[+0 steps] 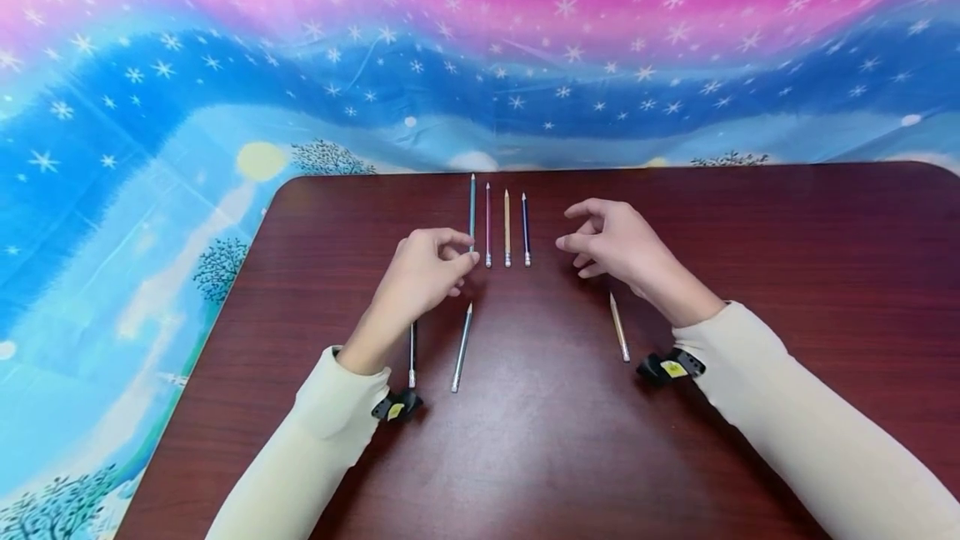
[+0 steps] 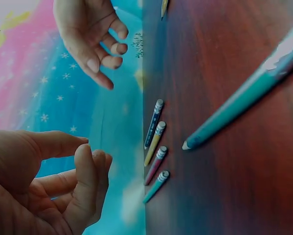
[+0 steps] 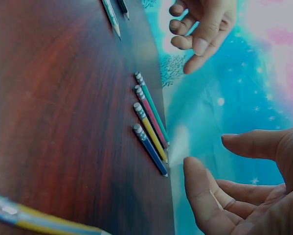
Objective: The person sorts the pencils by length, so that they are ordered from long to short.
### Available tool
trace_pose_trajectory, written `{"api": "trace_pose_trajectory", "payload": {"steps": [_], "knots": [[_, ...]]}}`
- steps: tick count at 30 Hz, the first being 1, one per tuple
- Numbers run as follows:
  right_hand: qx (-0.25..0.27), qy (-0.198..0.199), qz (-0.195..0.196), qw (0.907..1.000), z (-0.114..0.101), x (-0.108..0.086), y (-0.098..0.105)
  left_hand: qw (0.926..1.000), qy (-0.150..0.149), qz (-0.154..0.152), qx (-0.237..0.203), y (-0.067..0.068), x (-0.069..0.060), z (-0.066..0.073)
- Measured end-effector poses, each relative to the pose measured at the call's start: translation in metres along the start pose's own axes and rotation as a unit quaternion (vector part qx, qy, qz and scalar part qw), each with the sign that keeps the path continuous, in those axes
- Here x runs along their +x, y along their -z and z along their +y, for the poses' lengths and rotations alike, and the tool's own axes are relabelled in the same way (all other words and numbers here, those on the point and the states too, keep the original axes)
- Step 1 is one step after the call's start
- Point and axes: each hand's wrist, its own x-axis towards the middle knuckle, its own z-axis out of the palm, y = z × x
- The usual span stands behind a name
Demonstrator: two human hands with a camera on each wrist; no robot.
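Note:
Four pencils would be a count, so I name them singly: a teal pencil [image 1: 472, 202], a pink-red pencil [image 1: 488, 223], a yellow pencil [image 1: 507, 227] and a dark blue pencil [image 1: 526, 227] lie side by side, tips toward the far edge. My left hand [image 1: 423, 269] hovers by the teal pencil's eraser end, partly covering it in the head view. Its thumb and forefinger come close together with nothing visible between them in the left wrist view. To the right of the row, my right hand [image 1: 618, 244] is held above the table, fingers loosely bent and holding nothing.
Nearer me lie a green pencil [image 1: 462, 348], a dark pencil [image 1: 412, 357] partly hidden by the left wrist, and another yellow pencil [image 1: 619, 327] beside the right wrist. The brown table [image 1: 540, 457] ends at a patterned cloth [image 1: 480, 90] behind.

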Motion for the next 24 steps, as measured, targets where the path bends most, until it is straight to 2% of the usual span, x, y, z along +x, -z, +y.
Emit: {"api": "trace_pose_trajectory", "payload": {"steps": [11,24], "knots": [[0.017,0.007,-0.007,0.9998,0.017,-0.034,0.002,0.9995,0.001,0.007,-0.03,0.006,-0.032,-0.026],[0.034,0.005,-0.021,0.9992,0.034,-0.054,-0.009,0.9984,0.012,0.009,-0.055,0.007,-0.054,-0.054]]}}
